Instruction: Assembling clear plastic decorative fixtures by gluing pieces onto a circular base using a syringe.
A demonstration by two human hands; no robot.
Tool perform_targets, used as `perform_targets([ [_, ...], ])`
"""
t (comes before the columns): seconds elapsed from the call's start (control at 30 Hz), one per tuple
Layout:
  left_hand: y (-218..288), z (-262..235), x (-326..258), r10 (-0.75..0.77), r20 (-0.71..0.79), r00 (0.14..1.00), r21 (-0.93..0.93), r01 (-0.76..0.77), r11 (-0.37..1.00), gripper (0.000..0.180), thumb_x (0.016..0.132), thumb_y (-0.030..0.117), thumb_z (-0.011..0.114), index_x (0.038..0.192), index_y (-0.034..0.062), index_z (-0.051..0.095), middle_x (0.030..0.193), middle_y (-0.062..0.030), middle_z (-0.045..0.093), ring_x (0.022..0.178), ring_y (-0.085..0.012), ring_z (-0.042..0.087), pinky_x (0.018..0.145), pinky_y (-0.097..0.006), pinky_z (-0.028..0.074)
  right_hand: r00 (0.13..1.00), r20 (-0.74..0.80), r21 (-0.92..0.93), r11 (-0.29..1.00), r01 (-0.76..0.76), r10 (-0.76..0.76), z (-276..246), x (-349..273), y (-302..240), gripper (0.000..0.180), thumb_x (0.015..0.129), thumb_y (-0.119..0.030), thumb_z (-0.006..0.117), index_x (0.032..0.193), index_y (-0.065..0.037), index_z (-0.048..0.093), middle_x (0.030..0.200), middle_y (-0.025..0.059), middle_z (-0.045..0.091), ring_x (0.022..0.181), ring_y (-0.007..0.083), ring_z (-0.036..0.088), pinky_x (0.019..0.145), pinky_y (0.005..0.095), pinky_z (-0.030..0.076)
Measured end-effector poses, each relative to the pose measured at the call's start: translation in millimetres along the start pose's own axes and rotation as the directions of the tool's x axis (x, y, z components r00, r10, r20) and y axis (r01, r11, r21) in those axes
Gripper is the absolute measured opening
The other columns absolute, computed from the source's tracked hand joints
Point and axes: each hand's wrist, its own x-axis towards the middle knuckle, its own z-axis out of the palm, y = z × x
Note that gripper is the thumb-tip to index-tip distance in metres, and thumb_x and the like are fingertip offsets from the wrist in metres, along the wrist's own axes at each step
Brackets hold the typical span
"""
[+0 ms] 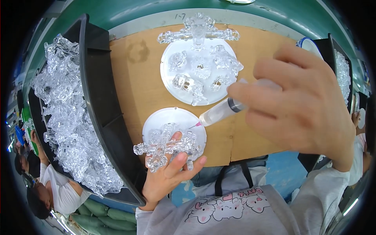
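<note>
My right hand, slightly blurred, grips a clear syringe with a black plunger seal and a pink needle hub. The syringe tilts down to the left, and its thin needle points at the clear plastic pieces by my left hand. My left hand has its fingers round a clear cross-shaped plastic piece, held over the near white round plate. Other clear parts lie close behind that piece; whether they touch it I cannot tell.
A far white plate bears several small clear parts, with a clear cross-shaped piece at its back edge. On the left, a black bin holds heaped clear parts. Another filled bin stands right. People sit at left.
</note>
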Motion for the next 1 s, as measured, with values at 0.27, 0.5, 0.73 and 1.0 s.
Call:
perform_targets([
  [0.27, -1, 4, 3, 0.018, -0.019, 1.0, 0.122, -0.015, 0.992, 0.065, 0.071, 0.0, 0.068, 0.125, 0.034, 0.056, 0.152, -0.0024, 0.017, 0.119, -0.0329, 0.054, 0.082, -0.051, 0.046, 0.968, 0.15, -0.01, 0.98, -0.2, 0.199, -16, -32, -21, 0.014, 0.055, -0.011, 0.064, 0.066, -0.006, 0.058, 0.095, 0.0037, 0.066, 0.065, 0.0207, 0.052, 0.056, 0.0318, 0.039],
  [0.5, 7, -2, -8, -0.05, 0.001, 0.999, 0.224, 0.048, 0.973, 0.063, 0.069, 0.008, 0.073, 0.125, 0.0348, 0.058, 0.15, -0.0047, 0.02, 0.122, -0.0322, 0.051, 0.097, -0.053, 0.037, 0.696, 0.023, 0.135, 0.687, -0.714, 0.718, -8, -100, -105, 0.02, 0.062, 0.0, 0.064, 0.079, -0.011, 0.068, 0.11, 0.0079, 0.067, 0.08, 0.0242, 0.063, 0.064, 0.0329, 0.046],
  [0.73, 6, 12, -11, 0.052, -0.117, 0.992, 0.331, -0.011, 0.943, 0.066, 0.069, 0.02, 0.078, 0.128, 0.0353, 0.056, 0.151, -0.0176, 0.016, 0.133, -0.0378, 0.034, 0.105, -0.06, 0.026, 0.378, -0.25, 0.372, 0.449, -0.812, 0.891, 77, -133, -133, 0.027, 0.076, 0.008, 0.059, 0.091, -0.011, 0.071, 0.107, 0.0101, 0.066, 0.09, 0.027, 0.065, 0.077, 0.0328, 0.051],
  [1.0, 49, -34, -1, -0.094, -0.324, 0.942, 0.121, 0.14, 0.983, 0.066, 0.074, 0.017, 0.074, 0.135, 0.0108, 0.048, 0.148, -0.0219, 0.026, 0.135, -0.0405, 0.03, 0.108, -0.054, 0.028, 0.348, -0.372, 0.254, 0.455, -0.853, 0.86, 105, -132, -117, 0.032, 0.081, 0.001, 0.057, 0.107, -0.016, 0.066, 0.11, 0.0093, 0.061, 0.101, 0.0292, 0.058, 0.084, 0.0391, 0.047],
])
